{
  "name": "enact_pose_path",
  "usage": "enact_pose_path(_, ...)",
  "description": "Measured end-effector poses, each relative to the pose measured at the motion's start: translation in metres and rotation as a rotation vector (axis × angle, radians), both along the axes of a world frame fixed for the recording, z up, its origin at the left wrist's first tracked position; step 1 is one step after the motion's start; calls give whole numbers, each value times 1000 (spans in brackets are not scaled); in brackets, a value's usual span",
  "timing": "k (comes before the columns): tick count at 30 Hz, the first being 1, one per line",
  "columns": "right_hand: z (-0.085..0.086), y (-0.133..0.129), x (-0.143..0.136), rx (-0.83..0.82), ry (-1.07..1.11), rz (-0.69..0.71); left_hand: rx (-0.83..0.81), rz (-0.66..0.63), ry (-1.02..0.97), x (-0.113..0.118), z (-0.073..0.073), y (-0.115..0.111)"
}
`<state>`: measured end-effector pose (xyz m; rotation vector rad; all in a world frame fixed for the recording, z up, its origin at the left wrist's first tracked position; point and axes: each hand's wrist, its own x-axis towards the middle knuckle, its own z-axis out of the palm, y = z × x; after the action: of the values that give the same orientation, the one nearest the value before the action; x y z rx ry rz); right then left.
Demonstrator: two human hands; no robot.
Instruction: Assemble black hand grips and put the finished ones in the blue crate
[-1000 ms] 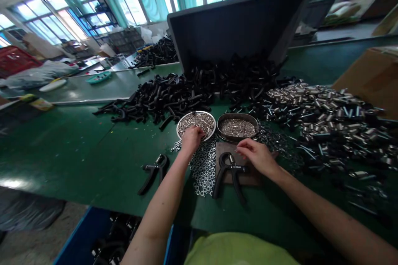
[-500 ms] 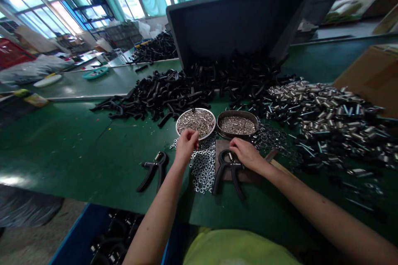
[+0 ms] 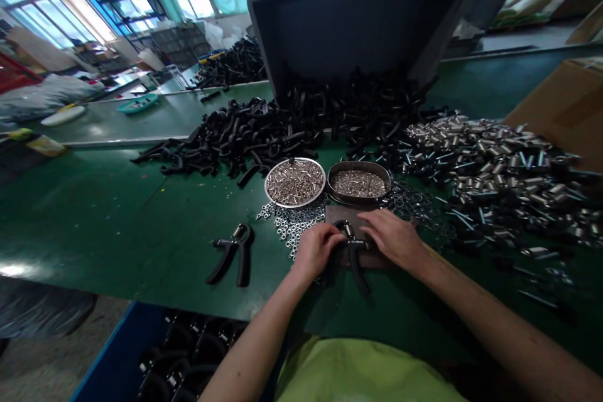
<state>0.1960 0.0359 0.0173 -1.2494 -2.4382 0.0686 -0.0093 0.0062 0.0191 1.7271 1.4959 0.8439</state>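
Note:
A black hand grip strengthener [image 3: 358, 270] with a coil spring at its top lies on a flat brown plate [image 3: 377, 257] in front of me. My left hand [image 3: 316, 250] is pinched closed at the strengthener's left side, by the crossbar; anything small between its fingertips is hidden. On the other side, my right hand [image 3: 398, 242] reaches over the plate with fingers stretched and apart, close to the crossbar's right end. A second hand grip strengthener [image 3: 242, 254] lies to the left on the green table. Loose metal nuts [image 3: 289, 226] are spread beyond my left hand.
A round dish of small metal pins [image 3: 294, 183] and an oval tin of tiny parts [image 3: 358, 183] stand behind the plate. Black handles [image 3: 235, 138] heap up before a tipped grey bin [image 3: 367, 19]. Springs and bolts [image 3: 504, 169] pile at right. A blue crate [image 3: 113, 352] sits below left.
My left hand has moved from the round dish toward me and right, to the strengthener's left side. My right hand has shifted slightly right and its fingers have spread.

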Motion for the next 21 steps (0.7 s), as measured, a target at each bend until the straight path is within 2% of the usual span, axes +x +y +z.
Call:
enact_pose_path(4, -8, -38, 60, 49, -82, -245, 83, -25, 120, 5, -6, 4)
enact_pose_path(7, -29, -66, 99, -5, -205, -415, 104, -32, 194, 7, -12, 5)
enact_pose_path(10, -49, -79, 117, -48, -210, -494, 211, -62, 372, 9, -16, 3)
enact_pose_path(12, -49, -78, 118, -91, -165, -549, 310, -129, 528, 11, -17, 0)
enact_pose_path(15, -27, -67, 101, -179, -23, -545, 373, -207, 663, 13, -18, -3)
enact_pose_path(18, 3, -54, 69, -215, 187, -389, 360, -187, 645, 13, -19, -4)
enact_pose_path(21, 16, -42, 35, -229, 281, -235, 355, -175, 596, 12, -19, -3)
